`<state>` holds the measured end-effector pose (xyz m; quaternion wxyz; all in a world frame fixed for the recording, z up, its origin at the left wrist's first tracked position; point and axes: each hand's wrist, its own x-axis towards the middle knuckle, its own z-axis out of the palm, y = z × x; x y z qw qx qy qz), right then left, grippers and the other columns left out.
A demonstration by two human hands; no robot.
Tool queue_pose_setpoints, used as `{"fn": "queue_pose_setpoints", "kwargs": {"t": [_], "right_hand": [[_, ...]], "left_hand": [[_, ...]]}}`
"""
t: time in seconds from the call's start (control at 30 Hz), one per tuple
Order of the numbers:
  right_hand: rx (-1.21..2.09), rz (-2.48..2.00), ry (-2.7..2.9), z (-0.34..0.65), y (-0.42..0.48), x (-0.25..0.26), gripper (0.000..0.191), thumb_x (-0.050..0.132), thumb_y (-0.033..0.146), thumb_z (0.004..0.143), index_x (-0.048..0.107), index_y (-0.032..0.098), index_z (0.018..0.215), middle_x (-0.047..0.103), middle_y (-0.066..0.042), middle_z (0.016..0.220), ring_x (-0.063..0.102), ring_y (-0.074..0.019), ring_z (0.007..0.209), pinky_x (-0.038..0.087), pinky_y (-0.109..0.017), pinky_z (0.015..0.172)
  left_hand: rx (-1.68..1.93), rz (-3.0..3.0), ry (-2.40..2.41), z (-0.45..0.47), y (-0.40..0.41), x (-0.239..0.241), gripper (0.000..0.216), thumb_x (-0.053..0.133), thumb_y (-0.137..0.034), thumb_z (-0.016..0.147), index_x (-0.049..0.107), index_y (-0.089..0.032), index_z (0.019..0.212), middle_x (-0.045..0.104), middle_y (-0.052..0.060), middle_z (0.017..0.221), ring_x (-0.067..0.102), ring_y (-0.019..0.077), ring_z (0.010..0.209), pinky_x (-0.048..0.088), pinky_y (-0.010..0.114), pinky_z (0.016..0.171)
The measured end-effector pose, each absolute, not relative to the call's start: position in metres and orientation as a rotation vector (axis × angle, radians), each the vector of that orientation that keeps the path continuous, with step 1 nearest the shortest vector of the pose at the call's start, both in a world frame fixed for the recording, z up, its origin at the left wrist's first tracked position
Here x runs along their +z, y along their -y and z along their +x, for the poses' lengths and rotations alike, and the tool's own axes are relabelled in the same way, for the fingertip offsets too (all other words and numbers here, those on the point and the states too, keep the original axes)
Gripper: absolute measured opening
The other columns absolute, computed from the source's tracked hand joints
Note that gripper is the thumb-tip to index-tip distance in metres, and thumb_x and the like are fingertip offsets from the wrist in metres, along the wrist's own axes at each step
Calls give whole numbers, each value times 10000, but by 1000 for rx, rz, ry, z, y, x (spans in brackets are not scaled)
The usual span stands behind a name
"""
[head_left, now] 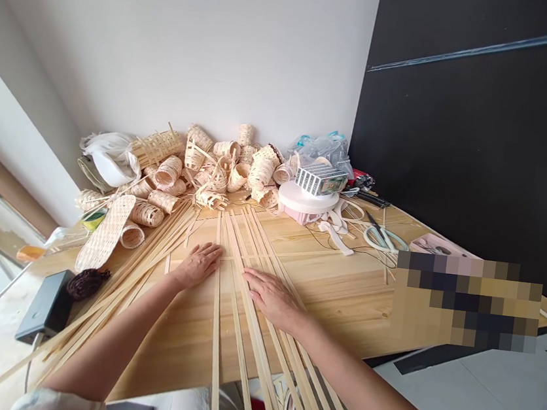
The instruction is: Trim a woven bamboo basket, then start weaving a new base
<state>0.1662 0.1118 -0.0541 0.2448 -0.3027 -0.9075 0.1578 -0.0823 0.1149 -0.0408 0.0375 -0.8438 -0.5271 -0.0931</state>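
Note:
Several long pale bamboo strips (pixel 219 330) lie fanned out across the wooden table (pixel 342 298), their near ends hanging over the front edge. My left hand (pixel 197 264) rests flat on the table with its fingers stretched out, touching the strips near the middle. My right hand (pixel 270 297) lies palm down on the right-hand bundle of strips (pixel 280 357), fingers spread. Neither hand grips anything.
A heap of small woven baskets (pixel 208 171) fills the back of the table. A flat woven mat (pixel 105 233) and a dark box (pixel 42 307) lie at the left. A round white and pink stand (pixel 307 202), scissors (pixel 381 234) and plastic bags sit at the right.

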Motion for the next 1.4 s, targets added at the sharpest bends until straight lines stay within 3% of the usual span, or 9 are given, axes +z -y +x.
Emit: {"fn": "queue_pose_setpoints", "kwargs": {"t": [0.2,0.43,0.67,0.87,1.1,1.4], "right_hand": [[415,-826,2485,166,-112,-57,375,391,127,818,518,180,1166,514,-74,1253,441,-185,1163,347,-378,988],[404,-828,2477,165,-110,-55,378,399,114,807,526,163,1160,523,-83,1241,456,-196,1146,360,-387,978],[438,-825,2480,165,-109,-50,373,393,97,797,546,139,1135,520,-107,1244,452,-203,1154,350,-394,988],[492,-861,2480,164,-108,-47,373,387,111,811,535,152,1151,506,-105,1260,441,-205,1166,338,-404,992],[605,-960,2423,166,-109,-43,503,430,116,784,382,151,1284,535,-111,1218,490,-212,1099,394,-378,928],[749,-1014,2352,169,-115,-51,509,414,105,786,344,222,1276,546,-71,1198,494,-200,1100,416,-360,884]], "left_hand": [[-370,-2593,1594,-84,-113,-44,360,404,-248,879,456,-136,1218,502,117,1251,418,210,1194,321,429,1005],[-379,-2531,1601,-83,-111,-39,358,504,-284,833,494,-144,1163,532,109,1206,454,232,1153,371,425,971],[-498,-2320,1760,-84,-105,-37,287,482,-96,797,549,-154,1070,606,90,978,581,208,925,491,355,803],[-602,-2537,1556,-60,-111,-35,335,415,-42,800,566,-188,1060,599,59,1003,594,157,897,504,296,778],[-339,-2808,1276,-25,-128,-24,210,472,-117,833,594,-158,999,621,72,1017,565,171,954,469,299,844],[71,-2915,992,-18,-143,7,157,554,-81,769,588,-162,900,613,60,935,552,178,885,440,289,796]]}}
